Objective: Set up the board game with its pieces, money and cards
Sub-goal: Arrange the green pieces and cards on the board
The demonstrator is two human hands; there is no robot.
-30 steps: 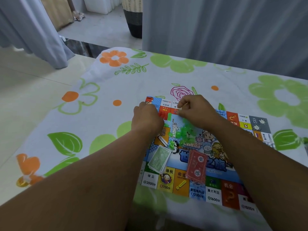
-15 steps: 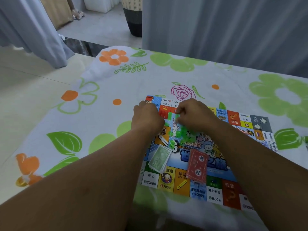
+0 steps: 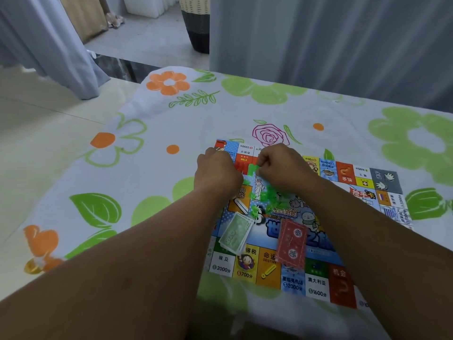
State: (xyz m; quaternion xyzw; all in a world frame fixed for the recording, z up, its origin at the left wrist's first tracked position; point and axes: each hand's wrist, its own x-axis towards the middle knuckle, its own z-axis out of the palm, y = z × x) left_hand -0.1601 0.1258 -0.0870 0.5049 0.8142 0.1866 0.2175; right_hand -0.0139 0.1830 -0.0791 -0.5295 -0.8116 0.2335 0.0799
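Pinching a small green piece (image 3: 253,168) with the right hand (image 3: 282,168), fingertips closed tight on its edge, at roughly 11 o'clock on the board (image 3: 318,288). Left hand (image 3: 217,171) sits just beside, at 9 o'clock of that piece. Its fingers are curled under with the back to the camera, so I can't tell if it holds anything. A loose heap of green plastic pieces (image 3: 266,196) lies on the board at 6 o'clock of the hands. Green notes (image 3: 235,233) are stacked at 7 o'clock of board centre and red cards (image 3: 291,244) at 6 o'clock, near each other but apart. Board lies flat on the flowered tablecloth (image 3: 147,168). My read: the pieces are tiny, light, stiff and slick, so likely to skitter. Take each by its sides with fingertips, low force. Notes and cards look thin and floppy, so lift by the stack edge.
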